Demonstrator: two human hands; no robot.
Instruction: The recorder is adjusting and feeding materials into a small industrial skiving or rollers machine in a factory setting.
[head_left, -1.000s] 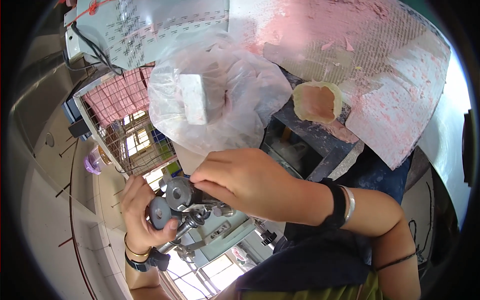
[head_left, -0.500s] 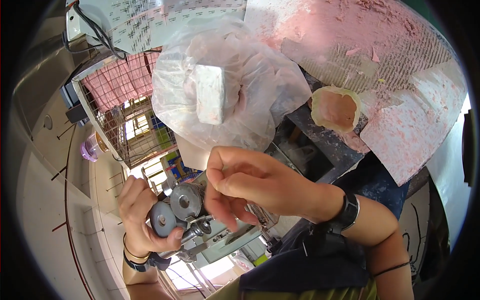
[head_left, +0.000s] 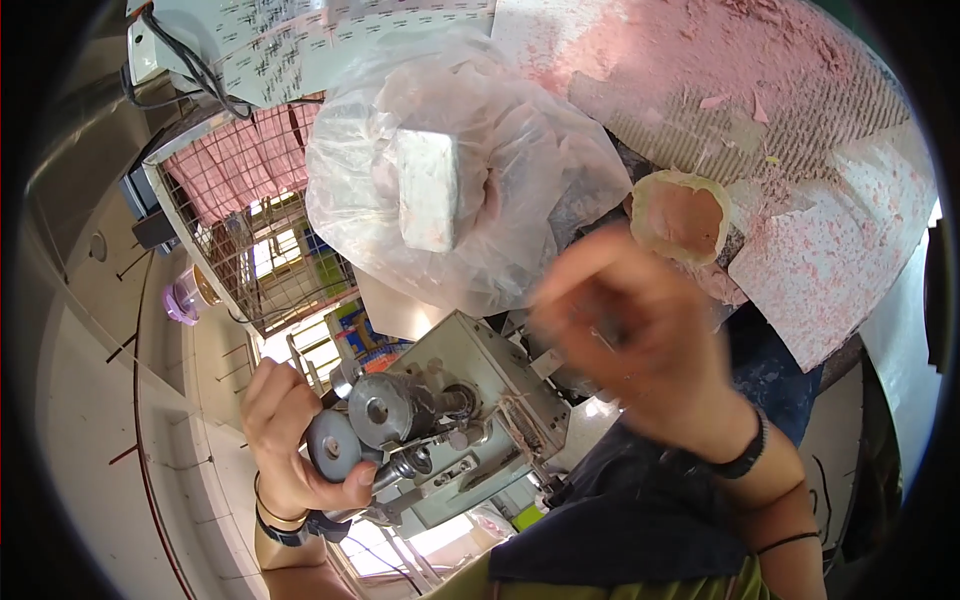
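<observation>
My left hand is closed around a small grey disc at the front of a machine, its thumb under the disc and its curled fingers behind. Just right of that disc is a larger metal roller with a hole in its end face. The roller sticks out from a grey-green machine body. Smeared by motion, my right hand hovers to the right of the machine, near the table edge. Its fingers look bent, but whether they hold anything cannot be made out.
A translucent plastic bag lies ahead with a whitish block on it. Right of it are a shallow bowl-like piece with pinkish-brown contents and a board dusted pink. A wire basket stands at left.
My right hand has moved right, away from the rollers, uncovering the machine body. My left hand stays on the grey disc. The view has shifted slightly.
</observation>
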